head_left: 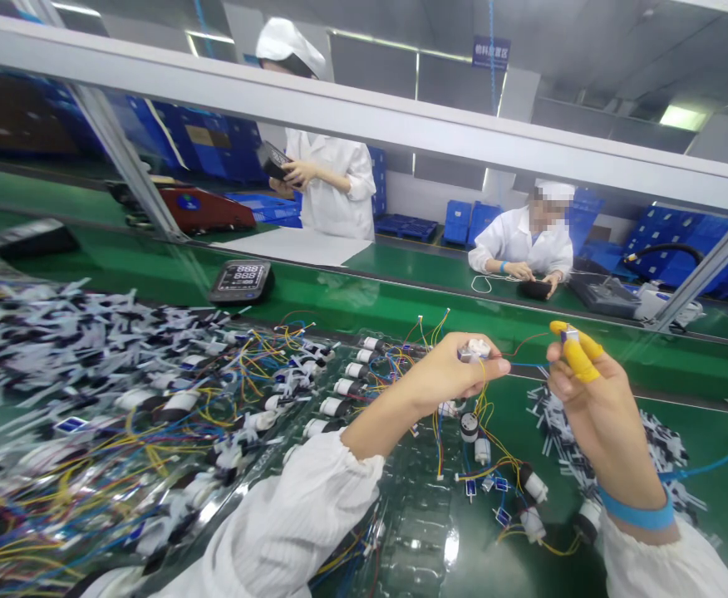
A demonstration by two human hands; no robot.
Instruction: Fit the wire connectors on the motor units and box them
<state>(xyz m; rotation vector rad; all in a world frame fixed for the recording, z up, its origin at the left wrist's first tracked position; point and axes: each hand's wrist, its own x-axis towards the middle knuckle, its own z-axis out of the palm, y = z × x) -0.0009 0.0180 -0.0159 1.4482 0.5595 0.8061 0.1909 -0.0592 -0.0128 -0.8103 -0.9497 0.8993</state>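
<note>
Both your hands are up and busy above the clear plastic tray [417, 531]! Your left hand [445, 378] has thumb and fingers pressed together, pinching a small white round part [475, 350]. Your right hand [592, 407], with yellow finger cots [579, 359] on two fingers, pinches a tiny blue-and-silver piece [568, 335]. The two parts are close together but apart, and I can't tell whether a thin lead joins them. A blue wristband [638, 515] circles your right wrist, with a blue cord [713, 457] running off to the right of the tray.

Now the count, as far as it shows: left of the tray sits a big tangled heap of small wired cylinders [152, 415], with blue, yellow and red leads everywhere. Below your hands, at the tray's right side, lies a much smaller scatter of white-and-black cylinders with yellow leads [514, 482]. From here, I can't tell which pieces are finished and which aren't. Right of that scatter is a pile of black-and-white strips [607, 432].

Beyond the tray, a black digital display unit [239, 281] sits on the green conveyor belt [401, 307], and a seated co-worker [519, 245] handles a black item [535, 289] farther off.
</note>
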